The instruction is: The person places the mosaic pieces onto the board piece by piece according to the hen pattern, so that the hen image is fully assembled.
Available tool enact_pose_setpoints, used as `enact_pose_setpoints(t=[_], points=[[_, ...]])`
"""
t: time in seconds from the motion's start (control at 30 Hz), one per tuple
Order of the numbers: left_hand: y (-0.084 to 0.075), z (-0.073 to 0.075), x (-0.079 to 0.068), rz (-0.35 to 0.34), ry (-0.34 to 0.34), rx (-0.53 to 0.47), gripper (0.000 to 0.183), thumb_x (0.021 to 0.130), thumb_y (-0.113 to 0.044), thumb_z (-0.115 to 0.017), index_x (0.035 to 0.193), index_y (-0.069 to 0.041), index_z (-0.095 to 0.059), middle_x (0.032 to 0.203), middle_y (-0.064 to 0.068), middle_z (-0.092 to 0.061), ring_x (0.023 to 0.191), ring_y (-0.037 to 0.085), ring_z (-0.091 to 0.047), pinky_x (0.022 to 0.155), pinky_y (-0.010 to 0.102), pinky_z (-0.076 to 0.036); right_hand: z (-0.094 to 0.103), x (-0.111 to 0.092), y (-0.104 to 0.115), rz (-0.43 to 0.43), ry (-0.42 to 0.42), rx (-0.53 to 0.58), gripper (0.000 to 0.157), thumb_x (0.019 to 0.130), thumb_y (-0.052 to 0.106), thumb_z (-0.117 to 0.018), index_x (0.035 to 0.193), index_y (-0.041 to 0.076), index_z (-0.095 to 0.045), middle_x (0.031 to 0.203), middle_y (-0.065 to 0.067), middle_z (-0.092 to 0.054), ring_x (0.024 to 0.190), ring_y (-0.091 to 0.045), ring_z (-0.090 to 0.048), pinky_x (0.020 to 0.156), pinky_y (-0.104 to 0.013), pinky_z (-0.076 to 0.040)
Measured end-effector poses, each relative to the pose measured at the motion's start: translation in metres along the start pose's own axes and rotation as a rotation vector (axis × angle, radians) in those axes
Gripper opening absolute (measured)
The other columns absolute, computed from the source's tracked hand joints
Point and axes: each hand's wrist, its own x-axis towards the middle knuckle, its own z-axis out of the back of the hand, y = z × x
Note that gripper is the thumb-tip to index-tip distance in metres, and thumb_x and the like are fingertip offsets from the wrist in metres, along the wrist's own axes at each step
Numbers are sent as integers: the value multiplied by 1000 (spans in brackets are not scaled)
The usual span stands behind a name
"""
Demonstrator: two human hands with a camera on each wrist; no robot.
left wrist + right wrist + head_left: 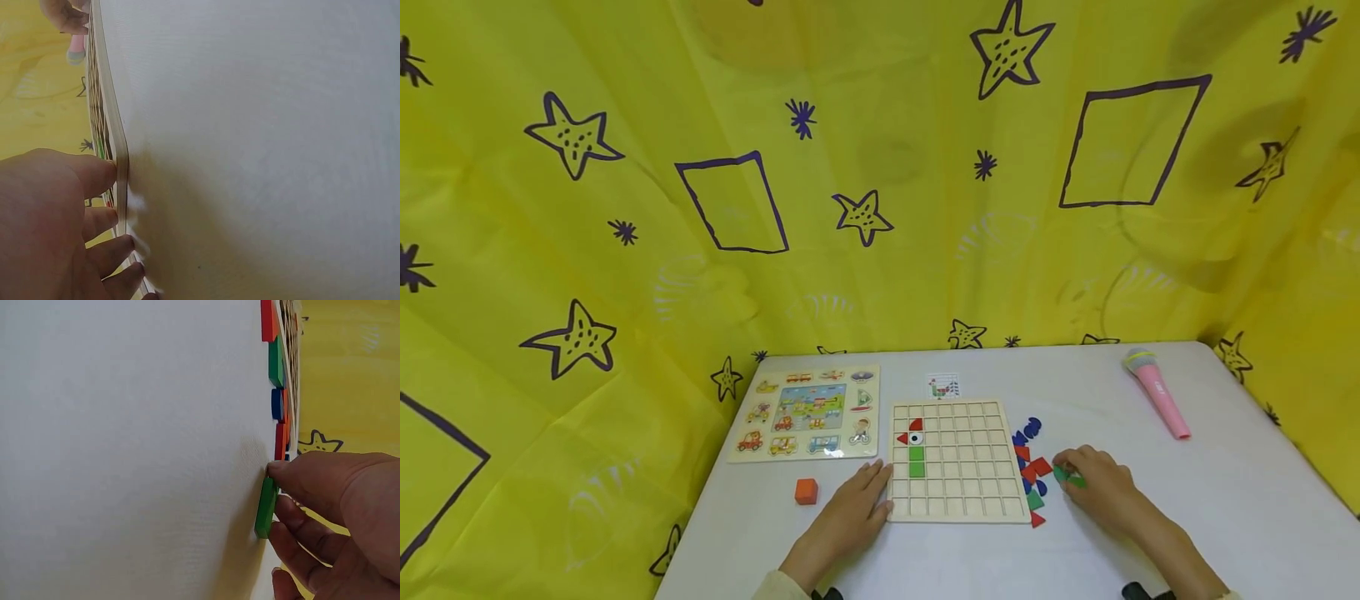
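Well, grid board [972,460] on white table [970,560], yellow drapes [917,275], perhaps plastic.

On my feed I make out a pale cream left sleeve [779,587], a sliver of similar right sleeve [1230,595], and a partly cropped black left wristpiece [830,594] and right wristpiece [1136,592].

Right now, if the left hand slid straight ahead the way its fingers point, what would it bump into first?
Most likely the gridded board: the left hand appears to touch its left edge, so there looks to be no free gap ahead.
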Motion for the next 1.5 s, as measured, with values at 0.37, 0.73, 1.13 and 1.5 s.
enact_pose_setpoints(t=[0.37, 0.73, 1.13, 1.5], points=[[2, -4, 0, 37, 25, -5, 61, 108, -38, -56, 164, -17, -41, 169, 5, -40, 156, 33, -38, 125, 54, -38, 0, 9, -3, 14, -8, 63, 21, 95, 7, -76, 114, 1, -69, 108, -10, -64, 102, -29, -63, 89, -57, -57], [3, -6, 1, 41, 23, 13, 61, 108, -38, -57, 164, -18, -41, 169, 5, -40, 155, 32, -38, 125, 52, -38, 4, 11, 1, -19, 54, 50, 20, 94, 4, -75, 113, 2, -70, 105, -7, -65, 97, -25, -63, 88, -55, -58], [0, -3, 0, 46, 26, 20, 61, 108, -37, -56, 164, -17, -41, 169, 5, -40, 156, 32, -38, 125, 52, -38, -6, 22, 25, 6, -6, 25, 22, 94, 11, -77, 114, 1, -73, 102, -7, -66, 95, -24, -61, 82, -51, -53], [0, -3, 0, 48, 26, 11, 61, 108, -38, -57, 164, -18, -41, 170, 5, -39, 156, 32, -38, 125, 53, -38, -46, 32, 106, 92, 3, 98, 18, 92, 11, -81, 109, 11, -76, 99, 3, -66, 95, -15, -63, 88, -42, -56]])
